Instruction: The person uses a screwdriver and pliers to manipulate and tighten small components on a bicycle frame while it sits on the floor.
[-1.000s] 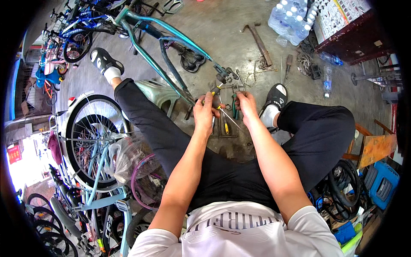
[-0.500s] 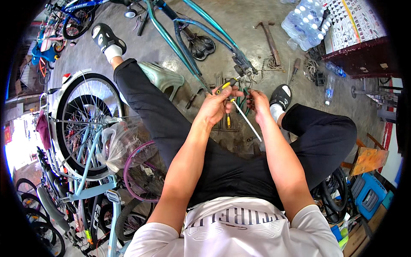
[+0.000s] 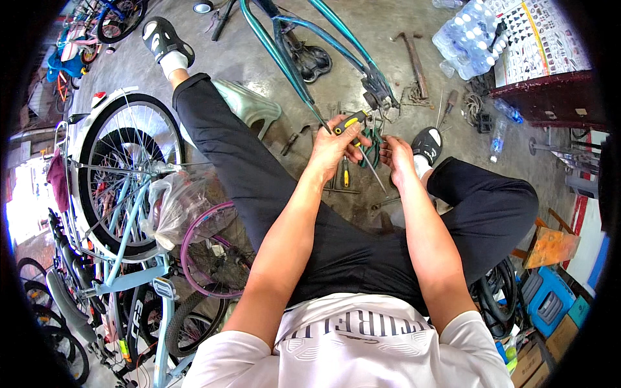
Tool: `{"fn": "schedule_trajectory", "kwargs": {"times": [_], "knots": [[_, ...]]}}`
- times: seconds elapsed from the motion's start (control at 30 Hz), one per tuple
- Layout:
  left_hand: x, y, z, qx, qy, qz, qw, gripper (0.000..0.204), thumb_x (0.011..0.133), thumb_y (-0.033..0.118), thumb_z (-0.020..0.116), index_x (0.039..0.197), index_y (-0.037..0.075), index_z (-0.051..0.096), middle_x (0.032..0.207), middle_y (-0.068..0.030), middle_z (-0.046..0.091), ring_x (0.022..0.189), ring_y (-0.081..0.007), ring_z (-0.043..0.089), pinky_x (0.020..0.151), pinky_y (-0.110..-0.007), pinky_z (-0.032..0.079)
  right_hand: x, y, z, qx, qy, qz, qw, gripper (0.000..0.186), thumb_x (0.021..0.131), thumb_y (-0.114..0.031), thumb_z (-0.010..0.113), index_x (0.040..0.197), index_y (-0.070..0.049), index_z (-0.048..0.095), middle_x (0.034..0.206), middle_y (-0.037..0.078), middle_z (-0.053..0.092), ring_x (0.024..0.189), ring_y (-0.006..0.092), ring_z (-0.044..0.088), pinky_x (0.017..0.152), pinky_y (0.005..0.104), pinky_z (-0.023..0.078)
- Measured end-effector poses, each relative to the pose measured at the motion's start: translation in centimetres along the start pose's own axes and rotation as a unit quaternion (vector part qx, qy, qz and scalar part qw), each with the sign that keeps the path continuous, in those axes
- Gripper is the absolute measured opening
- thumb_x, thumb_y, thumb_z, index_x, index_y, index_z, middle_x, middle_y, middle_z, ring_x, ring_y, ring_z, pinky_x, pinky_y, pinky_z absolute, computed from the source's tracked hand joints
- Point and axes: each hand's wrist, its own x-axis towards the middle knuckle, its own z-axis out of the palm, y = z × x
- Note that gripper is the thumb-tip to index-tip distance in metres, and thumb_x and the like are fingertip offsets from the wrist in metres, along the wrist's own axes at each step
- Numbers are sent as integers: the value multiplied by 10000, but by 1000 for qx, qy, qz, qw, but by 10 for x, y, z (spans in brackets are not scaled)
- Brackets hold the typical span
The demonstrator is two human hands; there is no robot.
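Note:
My left hand (image 3: 337,145) is closed round a black-and-yellow handled screwdriver (image 3: 351,123). A second thin metal shaft (image 3: 375,171) with a yellow collar slants down to the right from the same grip. My right hand (image 3: 396,157) is beside it, fingers loosely apart with nothing visible in them. Between the hands are green-handled pliers (image 3: 370,150), partly hidden. Just beyond is the rear end of a teal bicycle frame (image 3: 304,35), with a dark derailleur-like part (image 3: 380,96). Another yellow-and-black handled tool (image 3: 346,174) lies on the floor below my left hand.
A hammer (image 3: 414,64) and a screwdriver (image 3: 449,103) lie on the concrete. A black saddle (image 3: 312,61) is under the frame. Left are a bicycle wheel (image 3: 97,142) and purple rim (image 3: 187,252); right, packed water bottles (image 3: 466,39) and a blue case (image 3: 550,301).
My left hand has shifted slightly right, and the slanted shaft has swung to a steeper angle. My right hand has moved a little right, its fingers now apart. The view has shifted slightly.

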Motion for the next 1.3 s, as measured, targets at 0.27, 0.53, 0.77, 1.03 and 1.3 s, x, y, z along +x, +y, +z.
{"fn": "schedule_trajectory", "kwargs": {"times": [0.27,0.53,0.77,1.03,1.3], "knots": [[-2,-19,-20,-157,28,-15,987,338,1035,308,653,1296,106,580,991,-137,759,653,-128,651,583,-281,491,-8,-5,2,-33,12,6,999,240,1018,-253,596,1151,-63,657,897,20,657,720,124,605,625,275,482],[10,-15,-13,-66,62,44,995,410,1014,278,694,1366,87,608,1011,-83,769,716,-88,675,615,-233,525,-2,7,-2,-68,1,16,998,223,1026,-263,592,1119,-66,643,897,18,655,731,125,604,633,281,494],[17,-16,-7,-24,79,79,994,409,995,285,721,1344,92,631,1009,-52,763,716,-73,653,623,-231,520,-1,10,-1,-141,-12,-2,990,247,1016,-237,601,1184,-59,634,969,37,666,801,137,587,692,292,468],[22,-13,-11,211,129,199,948,319,981,226,706,1263,77,687,998,-67,755,887,-169,709,778,-351,550,12,32,17,-345,-68,-181,918,653,905,-95,632,1520,-27,422,1499,186,487,1391,334,478,1150,422,382],[15,9,-16,311,129,125,933,345,949,292,735,1165,40,639,1057,-128,742,974,-269,722,846,-411,541,11,33,45,-399,-183,-132,889,694,906,-190,698,1509,17,424,1542,233,449,1449,342,428,1184,428,355]]}}
